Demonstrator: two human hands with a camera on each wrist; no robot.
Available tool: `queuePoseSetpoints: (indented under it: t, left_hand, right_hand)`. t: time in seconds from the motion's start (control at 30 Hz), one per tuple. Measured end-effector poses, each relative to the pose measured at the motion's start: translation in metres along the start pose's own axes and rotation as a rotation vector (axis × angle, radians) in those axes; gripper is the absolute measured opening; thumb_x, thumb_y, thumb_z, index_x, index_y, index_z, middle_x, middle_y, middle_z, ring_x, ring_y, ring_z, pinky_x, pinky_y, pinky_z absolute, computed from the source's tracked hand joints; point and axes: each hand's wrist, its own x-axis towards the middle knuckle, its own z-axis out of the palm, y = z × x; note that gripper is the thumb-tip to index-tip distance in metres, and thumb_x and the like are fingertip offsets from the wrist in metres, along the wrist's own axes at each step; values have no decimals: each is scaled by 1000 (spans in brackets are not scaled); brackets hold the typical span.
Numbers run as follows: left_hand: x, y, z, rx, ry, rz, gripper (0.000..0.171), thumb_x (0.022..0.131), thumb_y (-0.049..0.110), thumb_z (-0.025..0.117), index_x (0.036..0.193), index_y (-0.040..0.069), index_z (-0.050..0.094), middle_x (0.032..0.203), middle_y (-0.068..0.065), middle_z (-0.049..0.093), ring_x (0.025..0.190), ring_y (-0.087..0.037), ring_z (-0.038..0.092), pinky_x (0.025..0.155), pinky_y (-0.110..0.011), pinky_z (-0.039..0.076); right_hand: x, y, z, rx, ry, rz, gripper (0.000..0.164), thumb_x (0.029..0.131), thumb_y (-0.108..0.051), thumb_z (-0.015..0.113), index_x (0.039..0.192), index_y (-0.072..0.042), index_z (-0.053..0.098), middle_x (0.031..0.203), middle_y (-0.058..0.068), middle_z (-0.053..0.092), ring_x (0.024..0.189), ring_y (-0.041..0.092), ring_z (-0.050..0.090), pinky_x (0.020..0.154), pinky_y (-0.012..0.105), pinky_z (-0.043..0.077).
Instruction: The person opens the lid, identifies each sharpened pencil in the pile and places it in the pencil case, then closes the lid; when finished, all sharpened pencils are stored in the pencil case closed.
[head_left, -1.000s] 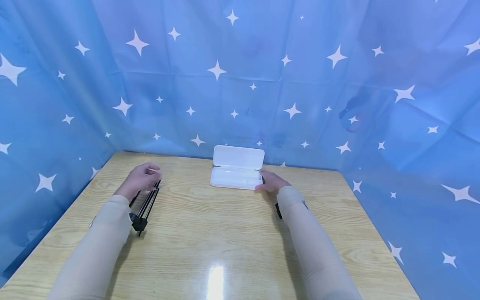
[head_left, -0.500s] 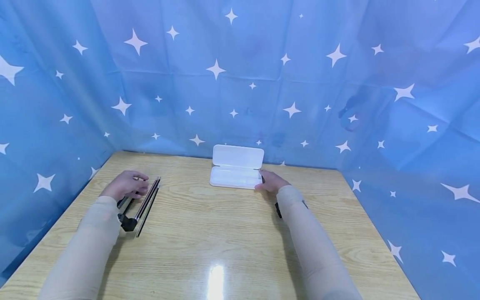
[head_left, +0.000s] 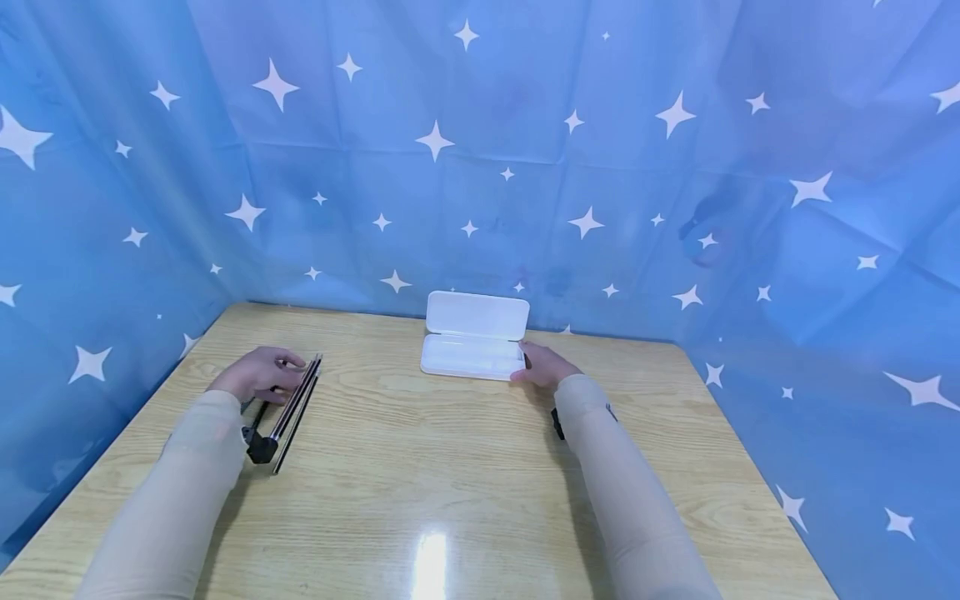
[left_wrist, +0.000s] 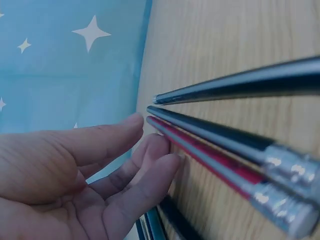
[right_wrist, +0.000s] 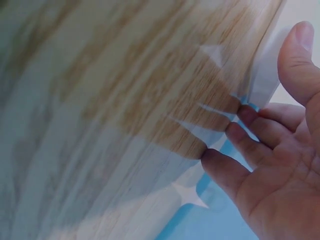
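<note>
Several slim chopsticks lie at the left of the table in the head view. The left wrist view shows a red chopstick (left_wrist: 200, 160) beside a dark chopstick (left_wrist: 210, 125), both with silvery ends, and another dark chopstick (left_wrist: 250, 82) apart from them. My left hand (head_left: 262, 373) is over them, thumb and fingers apart, one fingertip right at the red chopstick's side. More dark sticks (left_wrist: 155, 225) show below the fingers. A white hinged case (head_left: 471, 357) lies with its lid (head_left: 477, 316) raised. My right hand (head_left: 547, 364) is at the case's right end, fingertips on the table, thumb beside the case.
A wooden table (head_left: 420, 450) runs back to a blue curtain (head_left: 360, 117) with white stars, which also closes off both sides. A black wrist camera (head_left: 260, 447) under the left wrist hangs close beside the chopsticks.
My left hand has moved left and nearer to me, uncovering more of the chopsticks, then slightly right again towards them. The right hand and the case stay where they were.
</note>
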Motion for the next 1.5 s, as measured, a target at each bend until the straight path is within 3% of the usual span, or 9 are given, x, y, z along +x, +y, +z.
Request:
queuePoseSetpoints:
  t: [0.3,0.67,0.83,1.17,1.4,1.5]
  left_hand:
    - [3,3,5,-2,14,-3,53,93,-11,62,141,-18,39,125,-31,52,98,-26,66,79,-39,60]
    - [3,9,9,52,30,-36,56,91,-7,69,138,-16,42,120,-28,55,88,-23,66,76,-38,60]
    - [5,14,11,107,45,-46,56,88,-7,70,137,-15,43,125,-31,52,89,-24,67,77,-39,60]
    - [8,12,12,116,43,-67,60,85,-9,67,138,-14,41,131,-32,51,95,-29,65,79,-40,59]
    - [8,10,11,92,32,-82,61,86,-8,65,141,-13,38,118,-28,52,96,-31,62,82,-42,57]
    - [8,8,9,98,25,-83,62,87,-7,62,143,-14,35,126,-33,48,99,-33,61,82,-43,57]
  right_hand:
    - [2,2,0,5,0,-7,84,102,-35,62,161,-1,12,167,19,13,154,37,14,124,49,15]
    - [0,4,-3,7,3,-16,85,102,-38,61,162,-4,11,167,18,15,154,36,14,123,50,17]
    - [0,6,-3,8,9,-17,85,102,-37,61,162,-4,12,167,19,16,153,37,15,123,50,17]
    - [1,6,-1,9,11,-9,85,102,-38,61,162,-4,12,167,18,15,154,36,15,123,50,17]
    - [5,5,3,6,24,3,85,101,-37,63,162,-4,14,167,20,17,153,37,16,123,49,17]
    - [4,5,4,2,20,-5,84,102,-37,62,162,-3,14,166,20,17,153,37,16,123,49,17]
